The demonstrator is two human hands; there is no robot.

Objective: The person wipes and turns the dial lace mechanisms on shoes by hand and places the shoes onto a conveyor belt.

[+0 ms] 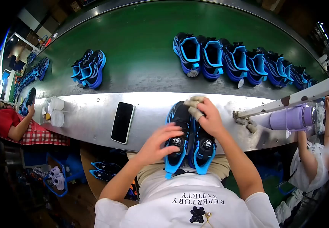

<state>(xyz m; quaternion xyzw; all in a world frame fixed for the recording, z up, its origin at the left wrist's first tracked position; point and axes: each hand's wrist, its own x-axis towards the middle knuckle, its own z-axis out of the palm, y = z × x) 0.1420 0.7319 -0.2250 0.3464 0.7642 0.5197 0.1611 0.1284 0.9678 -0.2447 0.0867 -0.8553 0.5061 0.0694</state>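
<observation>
Two black-and-blue sneakers with round lacing dials, a left one (179,114) and a right one (202,146), lie side by side at the bench edge before me, toes pointing away. My left hand (158,143) is over the left sneaker near its dial, fingers apart and not closed around it. Bent over the toe end of the right sneaker is my right hand (208,117), its fingers closed against the shoe. Beige finger covers (195,106) sit on some of those fingers. The toe of the right sneaker is mostly hidden under this hand.
A phone (122,122) lies left of the sneakers; white cups (57,111) stand farther left. Rightward are a metal bar (293,98) and a purple bottle (291,117). Beyond, the green belt (141,45) carries a sneaker pair (90,68) and a row of sneakers (234,59). Co-workers sit on both sides.
</observation>
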